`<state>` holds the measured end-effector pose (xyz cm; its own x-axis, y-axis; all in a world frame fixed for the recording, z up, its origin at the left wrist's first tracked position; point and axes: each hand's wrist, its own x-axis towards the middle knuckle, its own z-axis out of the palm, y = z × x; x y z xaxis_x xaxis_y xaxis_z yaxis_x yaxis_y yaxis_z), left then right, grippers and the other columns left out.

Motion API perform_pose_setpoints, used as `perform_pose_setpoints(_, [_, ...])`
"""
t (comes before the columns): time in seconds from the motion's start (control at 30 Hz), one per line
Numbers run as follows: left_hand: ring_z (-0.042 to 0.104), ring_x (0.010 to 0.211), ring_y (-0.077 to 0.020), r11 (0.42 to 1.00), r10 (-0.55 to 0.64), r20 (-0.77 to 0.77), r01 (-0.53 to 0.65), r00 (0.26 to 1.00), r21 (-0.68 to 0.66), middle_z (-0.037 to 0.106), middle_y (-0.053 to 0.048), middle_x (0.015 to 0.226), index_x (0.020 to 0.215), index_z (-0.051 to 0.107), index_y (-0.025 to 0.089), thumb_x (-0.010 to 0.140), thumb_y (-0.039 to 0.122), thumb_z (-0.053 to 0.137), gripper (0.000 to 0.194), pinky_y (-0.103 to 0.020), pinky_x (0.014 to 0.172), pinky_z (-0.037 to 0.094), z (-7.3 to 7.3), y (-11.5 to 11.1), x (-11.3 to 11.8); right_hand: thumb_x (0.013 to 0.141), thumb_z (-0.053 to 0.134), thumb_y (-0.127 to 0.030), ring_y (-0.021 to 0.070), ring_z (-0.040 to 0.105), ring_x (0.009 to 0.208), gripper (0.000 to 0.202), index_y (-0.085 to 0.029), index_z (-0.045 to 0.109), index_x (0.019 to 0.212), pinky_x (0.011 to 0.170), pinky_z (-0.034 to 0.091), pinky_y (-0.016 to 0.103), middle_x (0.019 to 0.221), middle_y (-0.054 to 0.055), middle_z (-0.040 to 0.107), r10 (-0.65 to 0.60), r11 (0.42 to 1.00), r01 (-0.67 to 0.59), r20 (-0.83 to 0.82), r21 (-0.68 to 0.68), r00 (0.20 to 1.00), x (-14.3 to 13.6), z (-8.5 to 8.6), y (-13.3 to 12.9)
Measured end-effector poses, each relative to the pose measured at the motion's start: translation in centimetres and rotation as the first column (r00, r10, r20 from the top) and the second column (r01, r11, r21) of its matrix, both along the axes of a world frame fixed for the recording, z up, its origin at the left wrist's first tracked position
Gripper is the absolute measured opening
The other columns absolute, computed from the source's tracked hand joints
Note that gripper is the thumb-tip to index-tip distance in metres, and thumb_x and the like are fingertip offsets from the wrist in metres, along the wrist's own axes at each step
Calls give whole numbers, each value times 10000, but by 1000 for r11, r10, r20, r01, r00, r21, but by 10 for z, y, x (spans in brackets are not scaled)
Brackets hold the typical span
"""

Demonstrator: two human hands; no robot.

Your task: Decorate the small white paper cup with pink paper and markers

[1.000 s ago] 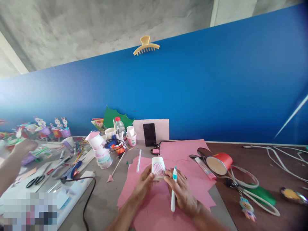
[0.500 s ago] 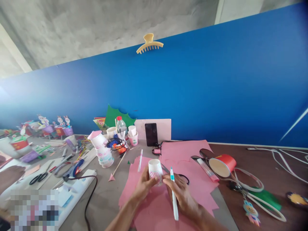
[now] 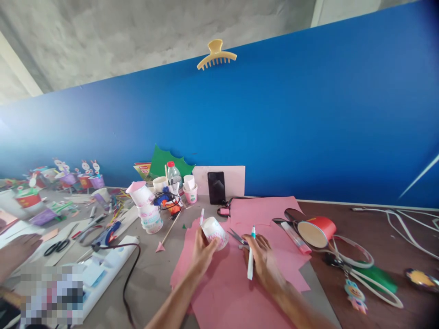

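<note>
A white paper cup with a pink pattern (image 3: 215,233) is tilted in my left hand (image 3: 203,250), whose fingers and thumb wrap its lower side. My right hand (image 3: 258,258) has a white marker with a teal band (image 3: 250,262) between its fingers, tip upward. Grey scissors (image 3: 236,236) lie beside the right fingertips with their blades apart; the handles are partly hidden by that hand. Under both hands is jagged-edged pink paper (image 3: 222,292). Another marker (image 3: 202,216) stands out just behind the cup.
Stacked decorated cups (image 3: 147,210), a bottle (image 3: 174,176) and a phone (image 3: 216,188) are behind. A red cup (image 3: 317,231) and white cables (image 3: 377,285) lie right. Left are a power strip (image 3: 103,274), black scissors (image 3: 57,246) and another person's hand (image 3: 20,249).
My left hand has moved slightly left and tilted the cup. My right hand has moved right and away from the cup, over the scissors, with the marker. The other person's hand has moved further into view.
</note>
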<state>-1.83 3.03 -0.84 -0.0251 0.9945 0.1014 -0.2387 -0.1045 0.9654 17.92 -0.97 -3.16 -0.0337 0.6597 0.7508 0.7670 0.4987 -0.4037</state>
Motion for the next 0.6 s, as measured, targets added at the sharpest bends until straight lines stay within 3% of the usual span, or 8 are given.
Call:
perform_pose_setpoints(0.17, [584,1066,-257,996,14,-169,1,986,89,630,-69,1156,1214,575,226,680,246,801,580,-335,936,445,-7,-2,3,886,462,-67,262,614,871,348,-228,606,1159,754,489,365,903,60,691,42,998,-42,7,-49,999,1,-4,-1])
perform_pose_setpoints(0.27, [543,1199,-299,990,37,-325,10,945,143,601,-101,1263,1272,523,213,693,233,753,623,-412,1050,405,-15,-1,4,876,434,-32,261,593,907,424,-235,599,1210,770,484,362,953,70,684,107,985,-100,38,-139,994,2,-4,-2])
perform_pose_setpoints(0.47, [494,1320,-340,973,14,-550,115,835,199,556,-143,1398,1381,433,222,721,267,699,713,-536,1119,372,-28,-4,3,880,439,-51,270,566,894,407,-235,604,1204,768,472,373,936,86,669,126,972,-100,112,-213,986,0,-6,-3])
perform_pose_setpoints(0.6, [489,1336,-349,972,-32,-627,170,778,162,535,-169,1427,1423,414,190,734,271,686,746,-540,1126,373,-27,-6,1,908,428,-77,261,572,860,369,-239,577,1204,745,465,356,895,69,661,61,987,-51,61,-150,996,1,-7,-2])
